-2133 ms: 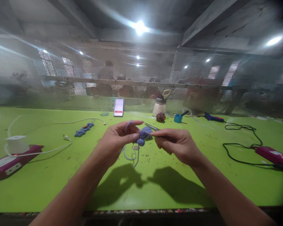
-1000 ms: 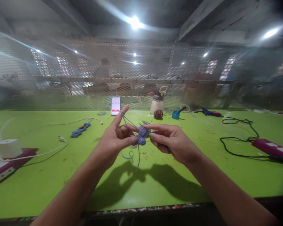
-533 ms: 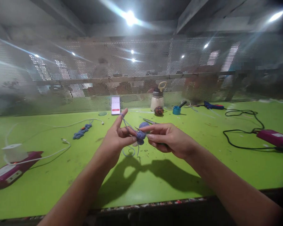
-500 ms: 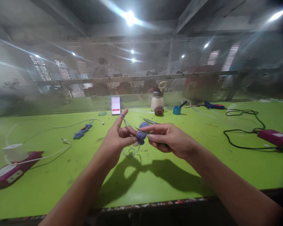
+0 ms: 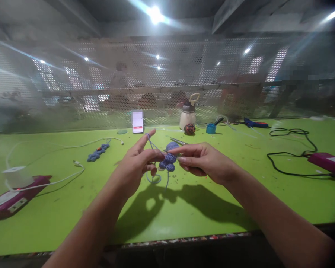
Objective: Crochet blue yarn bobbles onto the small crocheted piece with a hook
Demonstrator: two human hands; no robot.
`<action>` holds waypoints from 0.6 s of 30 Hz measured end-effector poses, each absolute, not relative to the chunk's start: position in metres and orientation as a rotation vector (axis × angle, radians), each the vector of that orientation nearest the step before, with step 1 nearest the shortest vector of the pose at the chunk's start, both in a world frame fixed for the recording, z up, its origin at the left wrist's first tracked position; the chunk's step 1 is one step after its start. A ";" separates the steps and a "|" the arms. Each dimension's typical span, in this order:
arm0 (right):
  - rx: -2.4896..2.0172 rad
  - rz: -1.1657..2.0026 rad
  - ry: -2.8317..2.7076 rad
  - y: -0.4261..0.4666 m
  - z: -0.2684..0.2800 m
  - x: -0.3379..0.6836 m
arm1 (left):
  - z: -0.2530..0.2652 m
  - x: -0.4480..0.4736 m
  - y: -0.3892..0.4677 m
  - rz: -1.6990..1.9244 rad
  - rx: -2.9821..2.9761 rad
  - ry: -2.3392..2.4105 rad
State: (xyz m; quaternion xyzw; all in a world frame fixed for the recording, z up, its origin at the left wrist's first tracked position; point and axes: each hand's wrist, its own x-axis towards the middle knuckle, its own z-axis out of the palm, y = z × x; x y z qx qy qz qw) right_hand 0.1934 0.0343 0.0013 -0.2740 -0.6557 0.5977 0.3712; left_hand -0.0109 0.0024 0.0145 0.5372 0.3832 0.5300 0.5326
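Note:
My left hand (image 5: 138, 160) pinches a small purple crochet piece (image 5: 169, 162) with puffy petals. Purple yarn (image 5: 150, 140) loops over its raised index finger and runs down to the work. From the right, my right hand (image 5: 205, 162) grips a thin crochet hook (image 5: 165, 151), whose tip meets the top of the piece; my fingers cover most of its shaft. A purple yarn ball (image 5: 172, 145) sits just behind the work. Loose yarn (image 5: 154, 181) curls beneath it, above the table.
On the green table (image 5: 167, 223) are a blue-purple crocheted strip (image 5: 98, 152), a phone (image 5: 137, 122), a bottle (image 5: 187, 118), a dark multicoloured yarn ball (image 5: 189, 129), a silver pointed tool (image 5: 178, 141), a blue tape roll (image 5: 211, 128), a glue gun (image 5: 255, 123), and power strips (image 5: 326, 161) with cables at both sides.
The crochet piece has turned so its petals show more fully. My left thumb has shifted up over the work, and the hook stays at its top edge. The view has tilted slightly.

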 end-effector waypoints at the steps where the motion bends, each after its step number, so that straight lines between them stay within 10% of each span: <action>1: -0.712 1.526 -1.690 0.034 0.002 0.193 | 0.015 -0.010 0.002 1.260 1.280 0.921; 18: -0.795 1.481 -1.708 0.032 0.000 0.188 | 0.006 -0.001 0.002 1.204 1.455 0.907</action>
